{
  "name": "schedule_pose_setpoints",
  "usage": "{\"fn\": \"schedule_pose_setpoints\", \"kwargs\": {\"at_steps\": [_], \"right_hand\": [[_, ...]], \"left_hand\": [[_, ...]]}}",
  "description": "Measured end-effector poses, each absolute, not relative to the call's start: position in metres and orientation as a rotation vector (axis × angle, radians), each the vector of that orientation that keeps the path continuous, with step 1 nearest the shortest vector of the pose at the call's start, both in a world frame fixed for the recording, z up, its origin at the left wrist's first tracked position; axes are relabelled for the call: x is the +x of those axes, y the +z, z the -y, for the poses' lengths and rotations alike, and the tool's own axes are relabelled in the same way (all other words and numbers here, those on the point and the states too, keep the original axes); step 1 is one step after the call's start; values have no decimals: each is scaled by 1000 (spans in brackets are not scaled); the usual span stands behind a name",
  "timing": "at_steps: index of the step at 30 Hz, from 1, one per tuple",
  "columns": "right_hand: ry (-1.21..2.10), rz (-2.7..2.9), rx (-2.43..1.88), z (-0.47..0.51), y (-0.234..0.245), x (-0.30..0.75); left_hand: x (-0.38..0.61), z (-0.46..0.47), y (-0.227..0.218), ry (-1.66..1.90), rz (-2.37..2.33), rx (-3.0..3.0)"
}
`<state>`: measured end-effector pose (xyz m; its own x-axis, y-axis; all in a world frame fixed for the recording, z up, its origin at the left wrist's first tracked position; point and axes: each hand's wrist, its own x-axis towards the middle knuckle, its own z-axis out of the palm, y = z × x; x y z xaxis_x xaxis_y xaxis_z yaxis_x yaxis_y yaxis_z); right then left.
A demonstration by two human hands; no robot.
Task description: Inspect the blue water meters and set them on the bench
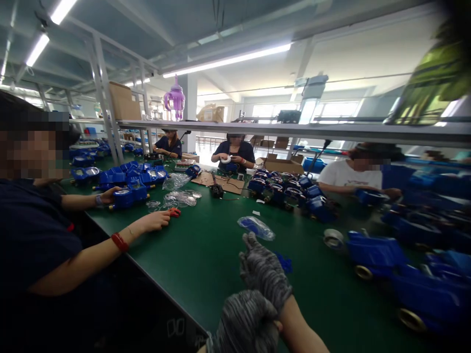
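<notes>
"What's closest to you?"

"The left hand (pixel 248 321), in a streaky grey glove, its fingers folded up against the right wrist. I can't tell whether it pinches the cuff there."

"And the right hand (pixel 264 269)?"

"Gloved the same way, just ahead of the left and above the green table (pixel 176 264). Its fingers are loosely bent, released rather than clenched."

"What lies near it?"

"A small blue piece (pixel 283 262) just beside it on the right, partly hidden. Just past the fingertips is a clear plastic bag (pixel 256 228) with something blue inside."

"And to the sides?"

"On the right, big blue casings (pixel 375 255) with brass-coloured ends, blurred, and a white roll (pixel 333 239). On the left, a co-worker in a dark shirt has one hand by a red object (pixel 174 212) and the other on a blue meter (pixel 127 197)."

"Farther off?"

"Clear discs (pixel 184 197) in a loose pile, then flat cardboard (pixel 230 185) and a cluster of blue meters with it, to its right. Beyond, more people sit at work under a shelf (pixel 235 128) holding a purple jug (pixel 175 100)."
</notes>
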<state>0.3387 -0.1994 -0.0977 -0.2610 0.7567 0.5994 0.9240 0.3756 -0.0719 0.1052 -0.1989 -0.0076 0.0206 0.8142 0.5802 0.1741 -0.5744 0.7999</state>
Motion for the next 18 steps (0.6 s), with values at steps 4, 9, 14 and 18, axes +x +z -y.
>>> {"fn": "schedule_pose_setpoints", "kwargs": {"at_steps": [4,9,14,18], "right_hand": [[-489,2167,-1487,203,-95,334],[-400,2091,-1348,203,-93,324],[-288,2202,-1413,211,-84,325],[-312,2444,-1364,218,-77,328]], "left_hand": [[147,233,-30,1507,-936,1835],[191,276,-60,1399,-846,1924],[198,283,-76,1362,-785,1986],[199,280,-87,1365,-723,2039]]}}
